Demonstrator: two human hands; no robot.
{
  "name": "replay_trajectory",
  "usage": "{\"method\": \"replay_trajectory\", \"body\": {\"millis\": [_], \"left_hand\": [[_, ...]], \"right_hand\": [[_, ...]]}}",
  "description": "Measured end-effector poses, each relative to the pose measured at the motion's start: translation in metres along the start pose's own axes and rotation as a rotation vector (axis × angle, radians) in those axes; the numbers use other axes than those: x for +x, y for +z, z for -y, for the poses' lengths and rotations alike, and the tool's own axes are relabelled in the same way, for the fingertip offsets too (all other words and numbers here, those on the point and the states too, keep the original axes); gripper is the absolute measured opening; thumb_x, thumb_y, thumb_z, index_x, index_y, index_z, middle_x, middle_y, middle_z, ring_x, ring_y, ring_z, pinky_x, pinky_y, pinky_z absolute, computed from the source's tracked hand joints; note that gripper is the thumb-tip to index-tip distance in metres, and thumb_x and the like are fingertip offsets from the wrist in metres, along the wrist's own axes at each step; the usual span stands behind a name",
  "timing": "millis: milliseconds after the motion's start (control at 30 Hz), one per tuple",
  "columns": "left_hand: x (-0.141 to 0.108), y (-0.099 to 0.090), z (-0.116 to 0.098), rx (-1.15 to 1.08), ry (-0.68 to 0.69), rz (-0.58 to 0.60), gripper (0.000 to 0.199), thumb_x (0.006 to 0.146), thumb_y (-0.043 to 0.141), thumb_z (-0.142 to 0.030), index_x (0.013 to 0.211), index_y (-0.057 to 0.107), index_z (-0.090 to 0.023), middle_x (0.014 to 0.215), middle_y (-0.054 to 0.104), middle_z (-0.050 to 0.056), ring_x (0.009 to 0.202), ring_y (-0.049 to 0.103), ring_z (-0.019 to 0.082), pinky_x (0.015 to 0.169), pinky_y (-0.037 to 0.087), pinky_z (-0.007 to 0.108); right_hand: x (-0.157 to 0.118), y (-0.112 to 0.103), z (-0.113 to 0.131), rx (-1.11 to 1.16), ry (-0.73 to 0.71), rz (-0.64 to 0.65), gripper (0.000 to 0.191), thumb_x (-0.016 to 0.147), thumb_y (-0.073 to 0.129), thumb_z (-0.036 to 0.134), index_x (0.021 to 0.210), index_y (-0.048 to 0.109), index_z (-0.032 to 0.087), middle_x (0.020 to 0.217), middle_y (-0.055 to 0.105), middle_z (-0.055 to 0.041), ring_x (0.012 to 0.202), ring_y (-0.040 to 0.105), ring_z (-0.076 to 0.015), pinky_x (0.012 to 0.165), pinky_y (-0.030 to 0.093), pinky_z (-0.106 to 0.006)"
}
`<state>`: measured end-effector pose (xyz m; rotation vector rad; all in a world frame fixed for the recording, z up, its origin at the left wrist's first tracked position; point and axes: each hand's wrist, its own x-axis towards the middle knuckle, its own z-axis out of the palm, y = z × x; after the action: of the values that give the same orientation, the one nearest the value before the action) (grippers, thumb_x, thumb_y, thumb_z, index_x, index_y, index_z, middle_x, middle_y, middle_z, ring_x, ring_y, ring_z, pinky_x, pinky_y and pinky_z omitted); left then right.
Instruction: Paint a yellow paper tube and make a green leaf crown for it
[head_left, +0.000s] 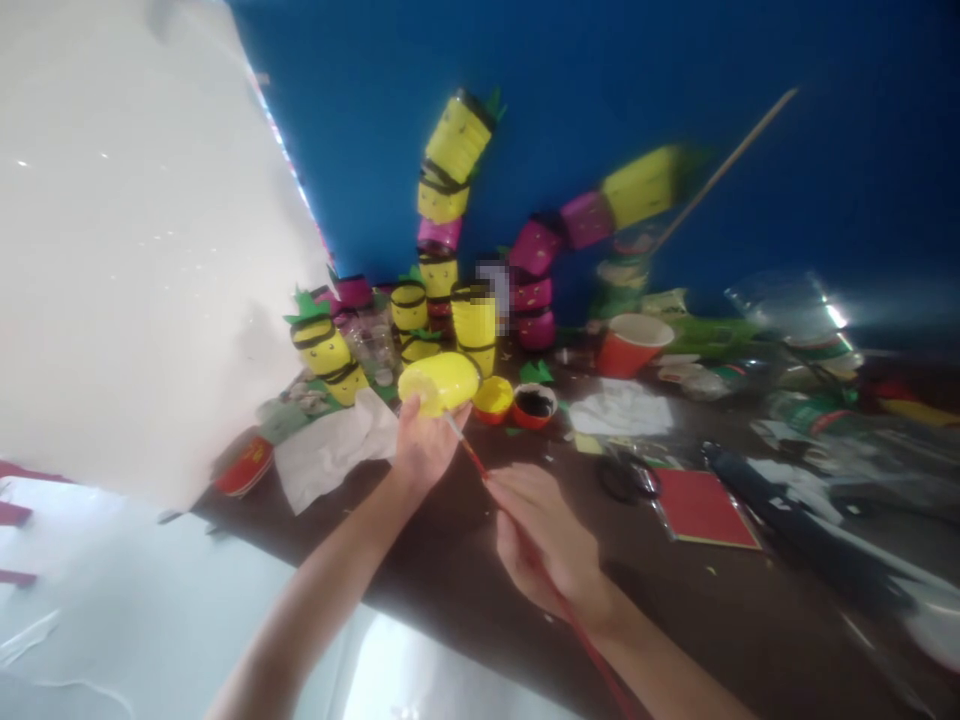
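Observation:
My left hand (pixel 426 455) is wrapped round the underside of a yellow-painted plastic bottle piece (pixel 442 383), held tilted above the dark table. A red-handled paintbrush (pixel 475 460) is pinched in my right hand (pixel 546 530), its tip at the lower edge of the bottle piece. Just behind and to the right stand a small cup of yellow paint (pixel 493 400) and a small cup of black paint (pixel 535 405). Yellow bottle pieces with black bands (pixel 474 318) rise close behind my left hand.
Curved stacks of yellow and magenta pieces (pixel 534 250) stand against the blue wall. A red paper cup (pixel 634 345), crumpled white paper (pixel 622 408), scissors (pixel 628 478), a red paper square (pixel 707 508) and clear bottles (pixel 817 412) lie rightward. White paper (pixel 330 455) is leftward.

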<state>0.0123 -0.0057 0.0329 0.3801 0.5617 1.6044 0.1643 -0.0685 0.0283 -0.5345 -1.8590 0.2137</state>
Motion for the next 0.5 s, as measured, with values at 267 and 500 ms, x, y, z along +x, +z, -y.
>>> {"method": "replay_trajectory", "body": {"millis": [267,500], "left_hand": [[0.001,0.003,-0.002,0.037,0.044,0.044,0.032,0.082,0.041,-0.041,0.105,0.056,-0.024,0.120,0.059,0.005,0.119,0.049,0.022,0.099,0.043,0.037],[-0.001,0.003,-0.005,0.086,0.084,0.032,0.029,0.081,0.045,-0.037,0.104,0.057,-0.024,0.117,0.061,0.003,0.118,0.050,0.021,0.103,0.039,0.038]], "right_hand": [[0.001,-0.005,-0.003,0.018,-0.051,-0.023,0.044,0.067,0.053,-0.005,0.108,0.056,0.011,0.096,0.063,-0.0138,0.092,0.060,-0.0229,0.082,0.050,-0.046],[0.012,-0.008,0.003,0.021,-0.027,-0.040,0.038,0.069,0.050,-0.003,0.103,0.057,0.014,0.088,0.065,-0.0109,0.083,0.063,-0.0210,0.076,0.053,-0.043]]}}
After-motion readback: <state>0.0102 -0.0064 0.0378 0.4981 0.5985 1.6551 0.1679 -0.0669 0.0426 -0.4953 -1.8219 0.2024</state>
